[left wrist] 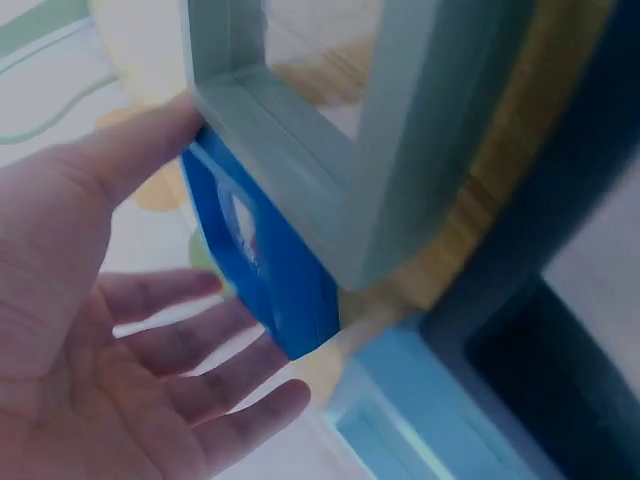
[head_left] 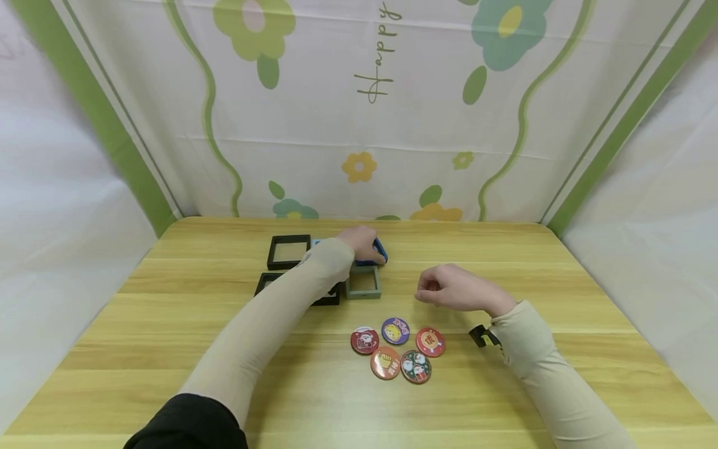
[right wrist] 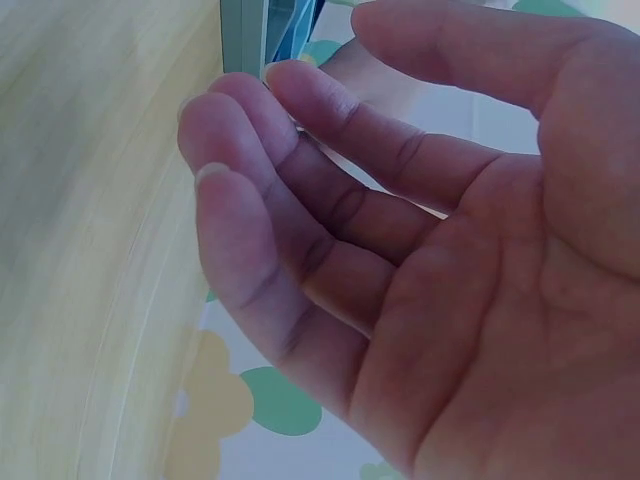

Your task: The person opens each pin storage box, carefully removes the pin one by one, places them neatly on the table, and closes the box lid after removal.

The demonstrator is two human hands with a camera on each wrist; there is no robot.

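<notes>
My left hand is at the back of the table, on a blue square frame. In the left wrist view its thumb touches one edge of the blue frame, and the fingers lie along the opposite edge. Part of a picture shows inside that frame. Just in front stands a grey-green square frame. My right hand hovers over the table to the right, fingers loosely curled and holding nothing. Nearest to it lie several round badges, among them a red badge and a purple badge.
Left of the left hand sit a black square frame and a second dark frame, partly covered by the forearm. A light blue frame also shows there. A floral cloth hangs behind the wooden table.
</notes>
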